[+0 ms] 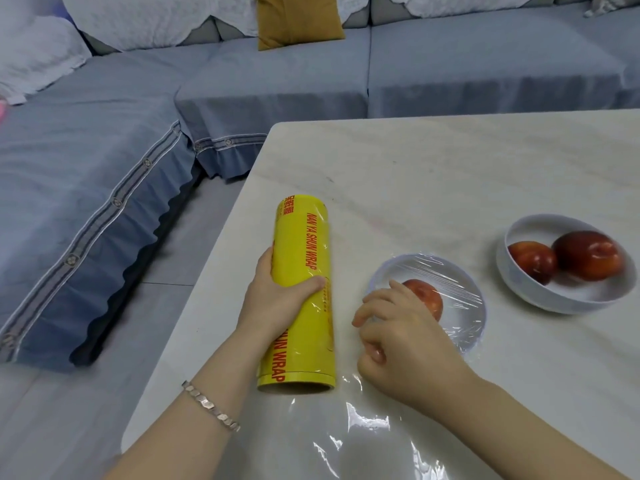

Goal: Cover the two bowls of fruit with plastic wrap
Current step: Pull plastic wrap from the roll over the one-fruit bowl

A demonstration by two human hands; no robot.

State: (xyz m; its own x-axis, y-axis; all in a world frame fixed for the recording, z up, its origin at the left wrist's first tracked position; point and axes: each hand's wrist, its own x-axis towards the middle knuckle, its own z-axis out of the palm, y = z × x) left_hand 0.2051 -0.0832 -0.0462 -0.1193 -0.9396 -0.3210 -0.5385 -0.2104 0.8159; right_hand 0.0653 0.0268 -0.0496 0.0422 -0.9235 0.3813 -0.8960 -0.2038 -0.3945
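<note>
A yellow roll of plastic wrap (pixel 303 289) lies on the white marble table (pixel 433 174), its length running away from me. My left hand (pixel 277 296) grips its middle, thumb over the top. A small white bowl (pixel 460 327) holding one red apple (pixel 427 296) stands just right of the roll, with clear film stretched over it. My right hand (pixel 398 327) rests at that bowl's near left rim with fingers loosely curled on the film. A loose sheet of film (pixel 367 427) trails over the table under my right forearm. A second white bowl (pixel 554 289) with two red apples (pixel 585 254) stands uncovered farther right.
A grey-blue sofa (pixel 242 84) wraps around the table's far and left sides, with a mustard cushion (pixel 298 19) at the back. The table's left edge runs close beside the roll. Grey floor tiles (pixel 69 393) lie at the lower left.
</note>
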